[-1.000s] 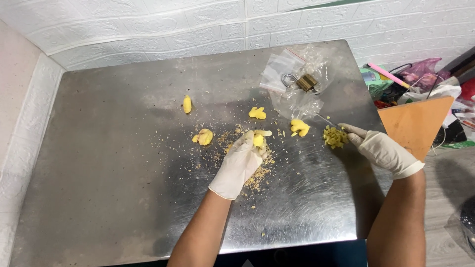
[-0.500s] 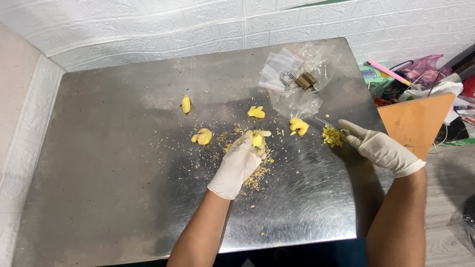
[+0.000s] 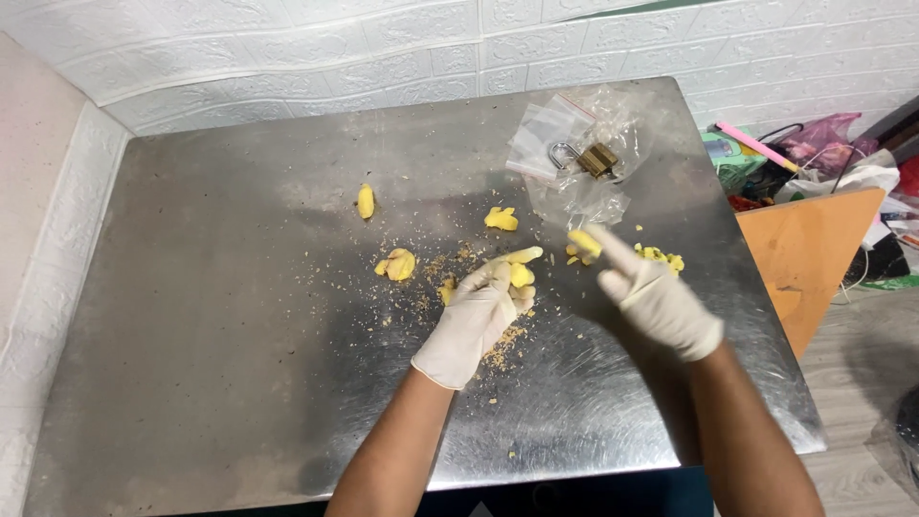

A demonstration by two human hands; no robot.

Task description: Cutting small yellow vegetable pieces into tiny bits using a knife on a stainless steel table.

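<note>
2 clear plastic bags (image 3: 574, 158) lie crumpled together on the steel worktop (image 3: 220, 316), just beyond the gloved right hand (image 3: 656, 302) and well beyond the gloved left hand (image 3: 479, 321). One is a flat zip bag with a thin red strip along its mouth; the other is a looser, wrinkled film. A brass padlock (image 3: 593, 158) with a silver shackle rests among them. Off the worktop, to the right of the right hand, lies a pink plastic bag (image 3: 823, 129) in a heap of clutter. No labels, signs or screens show.
</note>
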